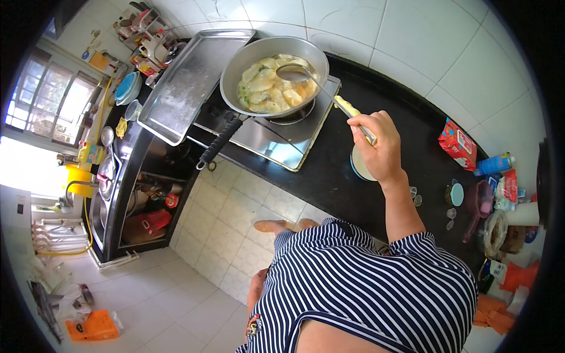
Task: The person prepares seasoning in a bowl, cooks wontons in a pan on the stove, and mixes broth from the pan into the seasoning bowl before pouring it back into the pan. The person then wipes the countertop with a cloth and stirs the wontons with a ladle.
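Note:
My right hand (379, 144) is closed around the handle of a metal ladle (321, 88), which has a pale yellow part on its grip. The ladle's round head hangs over the right side of the wok (232, 65), at or just above the liquid. Inside the wok, dumplings (259, 79) and green bits lie in cloudy broth. Partly covered by my right hand is a white bowl (359, 165) on the black counter. My left hand (256, 289) hangs low beside my striped shirt, its fingers mostly hidden.
The wok sits on a gas stove (279, 141), its black handle (220, 141) jutting over the counter's front edge. Left of it lies a large metal tray (182, 82). A red packet (457, 144), a blue can (494, 164) and a pink dipper (481, 203) stand at the right.

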{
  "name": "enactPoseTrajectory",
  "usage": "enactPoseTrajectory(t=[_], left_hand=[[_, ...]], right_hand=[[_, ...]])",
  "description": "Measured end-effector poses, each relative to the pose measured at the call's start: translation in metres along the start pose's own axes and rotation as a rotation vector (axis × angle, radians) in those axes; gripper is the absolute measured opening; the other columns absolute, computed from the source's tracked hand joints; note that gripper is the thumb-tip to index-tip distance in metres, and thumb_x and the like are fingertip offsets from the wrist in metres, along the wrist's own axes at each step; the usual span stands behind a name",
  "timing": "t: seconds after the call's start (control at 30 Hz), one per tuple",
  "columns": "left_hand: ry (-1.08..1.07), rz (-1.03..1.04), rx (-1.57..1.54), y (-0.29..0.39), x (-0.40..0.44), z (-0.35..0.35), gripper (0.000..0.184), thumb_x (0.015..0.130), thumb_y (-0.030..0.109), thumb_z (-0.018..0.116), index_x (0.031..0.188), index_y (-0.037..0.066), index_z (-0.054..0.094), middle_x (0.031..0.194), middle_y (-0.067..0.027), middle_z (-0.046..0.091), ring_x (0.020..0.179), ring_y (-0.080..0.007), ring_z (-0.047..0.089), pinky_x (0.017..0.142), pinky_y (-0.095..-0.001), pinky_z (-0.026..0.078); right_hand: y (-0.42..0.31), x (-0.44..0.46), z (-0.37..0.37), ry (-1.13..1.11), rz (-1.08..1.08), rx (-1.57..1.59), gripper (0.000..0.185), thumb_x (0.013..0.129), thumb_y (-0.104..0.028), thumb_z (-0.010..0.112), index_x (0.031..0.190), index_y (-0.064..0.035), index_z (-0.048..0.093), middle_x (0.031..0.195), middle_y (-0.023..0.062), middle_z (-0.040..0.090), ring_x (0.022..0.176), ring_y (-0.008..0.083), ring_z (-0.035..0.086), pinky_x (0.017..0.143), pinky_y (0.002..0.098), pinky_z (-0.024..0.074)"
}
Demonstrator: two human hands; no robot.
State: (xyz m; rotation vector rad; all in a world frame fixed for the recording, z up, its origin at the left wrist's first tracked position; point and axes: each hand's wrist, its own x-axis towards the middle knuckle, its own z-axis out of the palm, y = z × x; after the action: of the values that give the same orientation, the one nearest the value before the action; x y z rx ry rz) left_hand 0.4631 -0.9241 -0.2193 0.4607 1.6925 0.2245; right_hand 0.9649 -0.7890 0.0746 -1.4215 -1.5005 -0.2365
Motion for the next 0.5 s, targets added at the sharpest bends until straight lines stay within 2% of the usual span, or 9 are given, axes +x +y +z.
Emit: enactPoseTrajectory(t=[0.03, 0.1, 0.13, 0.17, 0.23, 0.27, 0.5], left_hand=[[0.012, -0.005, -0.022, -0.002, -0.001, 0.0, 0.031, 0.101, 0.007, 0.051, 0.128, -0.007, 0.059, 0.118, -0.0151, 0.069, 0.105, -0.0206, 0.065, 0.091, -0.031, 0.052], [-0.009, 0.238, 0.349, 0.022, -0.043, 0.005, 0.032, 0.102, 0.009, 0.05, 0.128, -0.008, 0.058, 0.118, -0.0148, 0.068, 0.106, -0.0212, 0.065, 0.092, -0.0317, 0.052], [-0.037, 0.257, 0.393, 0.024, -0.05, 0.005, 0.033, 0.103, 0.01, 0.049, 0.128, -0.008, 0.058, 0.12, -0.0151, 0.068, 0.107, -0.0219, 0.065, 0.093, -0.0321, 0.051], [-0.035, 0.252, 0.391, 0.012, -0.038, 0.001, 0.033, 0.103, 0.01, 0.049, 0.128, -0.008, 0.058, 0.12, -0.0151, 0.068, 0.107, -0.0219, 0.065, 0.093, -0.0321, 0.051], [0.004, -0.04, 0.041, -0.028, 0.015, -0.01, 0.032, 0.102, 0.009, 0.05, 0.129, -0.006, 0.058, 0.12, -0.0151, 0.068, 0.109, -0.0221, 0.064, 0.094, -0.0315, 0.051], [0.022, -0.023, 0.024, -0.043, 0.028, -0.014, 0.032, 0.099, 0.005, 0.052, 0.128, -0.006, 0.059, 0.121, -0.0157, 0.067, 0.11, -0.0226, 0.064, 0.095, -0.032, 0.05], [-0.083, 0.163, 0.148, -0.118, 0.107, -0.047, 0.034, 0.096, 0.002, 0.053, 0.127, -0.007, 0.059, 0.122, -0.0161, 0.067, 0.11, -0.0231, 0.064, 0.095, -0.0325, 0.05]], right_hand=[[0.001, -0.002, 0.001, 0.015, 0.047, 0.011, 0.018, 0.081, 0.002, 0.068, 0.096, -0.0071, 0.067, 0.079, 0.0071, 0.061, 0.072, 0.0246, 0.056, 0.065, 0.0353, 0.046], [-0.005, 0.0, -0.003, 0.05, 0.015, 0.022, 0.016, 0.083, 0.002, 0.067, 0.096, -0.006, 0.068, 0.078, 0.0067, 0.06, 0.07, 0.0236, 0.055, 0.064, 0.0346, 0.0447], [-0.008, 0.001, -0.005, 0.103, 0.032, 0.044, 0.015, 0.084, 0.002, 0.067, 0.096, -0.0053, 0.068, 0.077, 0.0062, 0.06, 0.069, 0.0226, 0.054, 0.063, 0.034, 0.0436], [-0.011, 0.003, -0.008, 0.156, 0.048, 0.065, 0.013, 0.085, 0.002, 0.067, 0.097, -0.0047, 0.068, 0.076, 0.0057, 0.059, 0.068, 0.0216, 0.053, 0.062, 0.0333, 0.0425], [-0.015, 0.007, -0.009, 0.191, 0.033, 0.093, 0.011, 0.087, 0.001, 0.067, 0.097, -0.0035, 0.069, 0.075, 0.0047, 0.058, 0.067, 0.0193, 0.051, 0.06, 0.0319, 0.0401], [-0.018, 0.009, -0.01, 0.216, 0.056, 0.107, 0.011, 0.087, 0.001, 0.067, 0.097, -0.0033, 0.069, 0.075, 0.0045, 0.058, 0.067, 0.0188, 0.051, 0.06, 0.0316, 0.0399], [-0.019, 0.005, -0.007, 0.255, 0.103, 0.159, 0.011, 0.088, 0.001, 0.066, 0.098, -0.0021, 0.069, 0.076, 0.0043, 0.057, 0.067, 0.0169, 0.05, 0.06, 0.0308, 0.0394]])
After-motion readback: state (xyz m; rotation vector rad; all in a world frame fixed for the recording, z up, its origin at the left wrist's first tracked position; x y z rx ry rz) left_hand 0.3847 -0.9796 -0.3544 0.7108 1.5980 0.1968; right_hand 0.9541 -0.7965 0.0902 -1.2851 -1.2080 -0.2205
